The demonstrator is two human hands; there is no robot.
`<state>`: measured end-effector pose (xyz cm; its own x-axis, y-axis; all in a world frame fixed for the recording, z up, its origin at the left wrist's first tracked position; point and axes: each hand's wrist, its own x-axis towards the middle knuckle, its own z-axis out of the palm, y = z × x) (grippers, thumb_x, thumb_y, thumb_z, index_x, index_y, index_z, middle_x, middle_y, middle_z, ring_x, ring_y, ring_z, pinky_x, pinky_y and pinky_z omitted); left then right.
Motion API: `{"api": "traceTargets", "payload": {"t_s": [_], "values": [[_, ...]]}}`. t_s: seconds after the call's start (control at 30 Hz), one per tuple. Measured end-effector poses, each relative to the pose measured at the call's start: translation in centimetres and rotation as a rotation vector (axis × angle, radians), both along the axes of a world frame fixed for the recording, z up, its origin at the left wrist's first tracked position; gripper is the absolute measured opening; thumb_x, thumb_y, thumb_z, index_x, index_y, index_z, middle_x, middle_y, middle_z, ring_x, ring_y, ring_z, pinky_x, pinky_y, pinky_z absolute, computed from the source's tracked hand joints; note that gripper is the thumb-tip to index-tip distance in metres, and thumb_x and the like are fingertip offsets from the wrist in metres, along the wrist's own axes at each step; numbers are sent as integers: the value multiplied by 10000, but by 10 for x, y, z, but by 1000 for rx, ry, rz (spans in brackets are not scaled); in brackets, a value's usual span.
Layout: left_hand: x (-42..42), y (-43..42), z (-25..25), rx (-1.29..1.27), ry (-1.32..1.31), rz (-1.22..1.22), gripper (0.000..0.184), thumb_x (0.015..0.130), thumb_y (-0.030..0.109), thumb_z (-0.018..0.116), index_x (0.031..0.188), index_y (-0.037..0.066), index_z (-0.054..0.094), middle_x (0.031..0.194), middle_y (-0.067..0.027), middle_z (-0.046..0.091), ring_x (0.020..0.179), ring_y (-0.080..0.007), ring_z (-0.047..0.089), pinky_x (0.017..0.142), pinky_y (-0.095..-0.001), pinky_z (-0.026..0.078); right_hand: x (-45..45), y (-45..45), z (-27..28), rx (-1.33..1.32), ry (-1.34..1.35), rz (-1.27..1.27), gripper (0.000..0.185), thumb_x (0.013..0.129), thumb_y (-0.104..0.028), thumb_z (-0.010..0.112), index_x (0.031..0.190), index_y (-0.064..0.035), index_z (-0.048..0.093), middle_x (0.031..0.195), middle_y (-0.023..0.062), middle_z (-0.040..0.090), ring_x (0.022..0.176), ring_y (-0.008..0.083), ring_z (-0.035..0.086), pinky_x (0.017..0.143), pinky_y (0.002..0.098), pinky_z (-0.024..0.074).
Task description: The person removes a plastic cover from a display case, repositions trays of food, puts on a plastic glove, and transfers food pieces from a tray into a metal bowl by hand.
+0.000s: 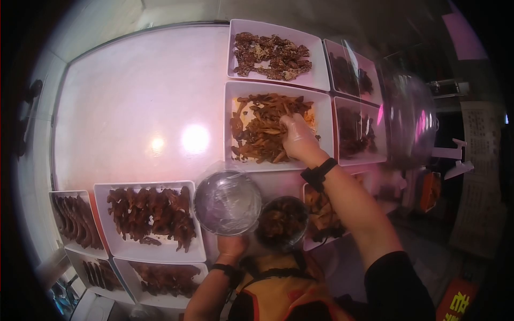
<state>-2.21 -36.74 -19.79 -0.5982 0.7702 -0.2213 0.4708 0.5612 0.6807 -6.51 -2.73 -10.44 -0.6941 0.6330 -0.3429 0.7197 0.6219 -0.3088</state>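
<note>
My right hand (300, 138), which seems to wear a thin clear plastic glove, reaches into a white tray (325, 131) of brown braised food strips (265, 123). Its fingers are closed on some strips at the right side of the pile; the fingertips are partly hidden. Near my body, my left hand (233, 245) grips the lower edge of a round metal bowl (227, 203) lined with a clear plastic bag. No food shows in this bowl. Right beside it stands a second bowl (282, 222) with dark brown pieces in it.
A tray of seed-sprinkled pieces (273, 56) lies beyond. Trays of dark meat (152, 216) line the lower left, and others (356, 125) sit at right beside a clear curved cover (409, 117). A pale board (134, 101) spans the upper left.
</note>
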Motion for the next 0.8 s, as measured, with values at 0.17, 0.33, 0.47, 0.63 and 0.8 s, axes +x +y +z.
{"api": "traceTargets", "payload": {"t_s": [0.17, 0.33, 0.47, 0.63, 0.8], "values": [[0, -2, 1, -34, -3, -38, 322, 830, 154, 610, 1128, 116, 723, 1131, -174, 703, 1061, -406, 640, 920, -519, 496, 25, 49, 25, -182, 108, -277, 310, 834, 5, 630, 1132, -78, 628, 896, 128, 633, 810, 284, 684, 762, 422, 585], [5, -6, -8, -2, 68, -58, 366, 810, 153, 616, 1162, 120, 713, 1157, -176, 694, 1081, -405, 630, 939, -523, 489, 40, 70, 60, -510, 568, -527, 305, 836, 52, 608, 1116, -68, 591, 850, 88, 629, 666, 211, 658, 519, 439, 608], [8, -8, -9, 3, 124, -62, 314, 829, 144, 613, 1122, 122, 725, 1127, -166, 704, 1055, -396, 638, 938, -523, 486, 32, 49, 125, -653, 659, -659, 298, 826, 74, 590, 1082, -70, 541, 903, 62, 555, 684, 196, 651, 592, 502, 664], [8, -8, -6, -8, 106, -57, 324, 816, 131, 620, 1123, 115, 723, 1129, -174, 699, 1055, -406, 634, 944, -532, 481, 48, 46, 161, -658, 724, -547, 266, 813, 47, 616, 1042, -69, 546, 853, 31, 529, 669, 149, 633, 489, 436, 645], [8, -10, -8, -5, 98, -69, 387, 776, 87, 621, 1153, 107, 709, 1148, -196, 686, 1072, -423, 623, 951, -535, 473, 71, 7, 213, -625, 753, -529, 229, 831, 68, 604, 1018, -58, 562, 934, 41, 569, 704, 137, 617, 561, 413, 658]]}}
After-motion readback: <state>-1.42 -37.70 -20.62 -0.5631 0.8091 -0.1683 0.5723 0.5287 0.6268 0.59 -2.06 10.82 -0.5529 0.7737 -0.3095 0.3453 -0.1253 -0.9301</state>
